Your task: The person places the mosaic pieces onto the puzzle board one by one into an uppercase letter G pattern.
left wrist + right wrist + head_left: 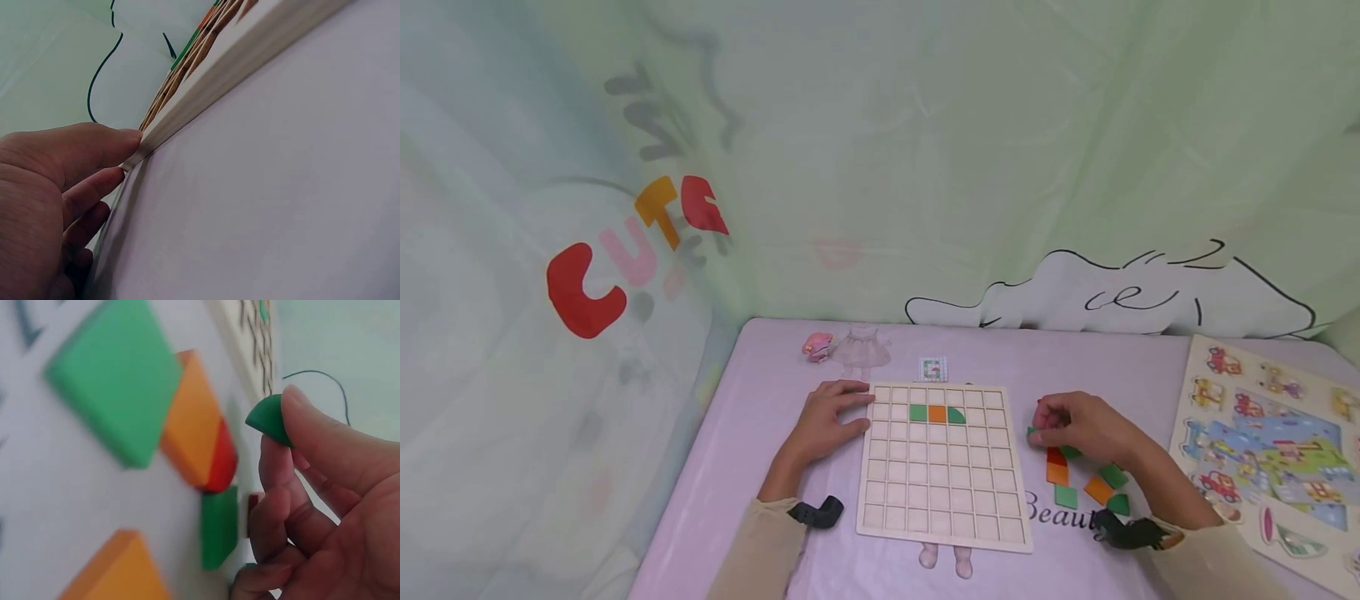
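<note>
A wooden grid board (942, 540) lies on the table with a light green square tile (918, 412), an orange square tile (937, 414) and a green quarter-circle tile (955, 415) side by side in its second row. My left hand (832, 421) touches the board's left edge near the far corner, fingers fairly straight; the thumb (119, 145) rests on the side of the rim. To the right of the board, my right hand (1078, 427) pinches another green quarter-circle tile (267, 417) between thumb and fingers, above the loose tiles.
Loose tiles lie under and near the right hand, including an orange square (1057, 474) and a light green square (1065, 497). Beyond the board are a small pattern card (933, 369) and a pink toy (817, 347). A picture puzzle board (1213, 433) lies far right.
</note>
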A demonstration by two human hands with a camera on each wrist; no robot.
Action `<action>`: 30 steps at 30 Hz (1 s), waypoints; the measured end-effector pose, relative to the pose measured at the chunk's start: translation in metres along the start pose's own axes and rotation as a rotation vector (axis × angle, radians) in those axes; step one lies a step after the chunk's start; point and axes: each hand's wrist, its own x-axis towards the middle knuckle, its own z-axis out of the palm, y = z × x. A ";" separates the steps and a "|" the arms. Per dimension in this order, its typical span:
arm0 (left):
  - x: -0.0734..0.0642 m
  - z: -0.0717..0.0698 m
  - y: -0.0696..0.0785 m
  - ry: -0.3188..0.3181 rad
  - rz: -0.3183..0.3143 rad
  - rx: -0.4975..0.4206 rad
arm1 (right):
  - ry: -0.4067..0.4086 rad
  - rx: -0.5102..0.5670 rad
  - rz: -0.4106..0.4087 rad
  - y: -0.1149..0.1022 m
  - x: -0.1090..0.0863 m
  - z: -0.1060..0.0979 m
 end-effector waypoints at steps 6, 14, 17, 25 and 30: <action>0.000 0.000 0.001 -0.007 -0.009 -0.003 | 0.015 0.027 0.010 -0.012 0.009 0.000; 0.000 -0.002 0.004 -0.007 -0.008 -0.004 | 0.010 0.090 -0.076 -0.036 0.027 0.013; 0.000 -0.001 0.004 -0.005 -0.009 0.004 | 0.005 0.134 -0.079 -0.044 0.036 0.020; 0.000 0.001 0.000 -0.012 -0.023 0.013 | 0.046 0.267 -0.059 -0.062 0.056 0.041; 0.000 0.001 -0.002 -0.021 -0.033 -0.002 | 0.079 0.288 -0.089 -0.069 0.067 0.056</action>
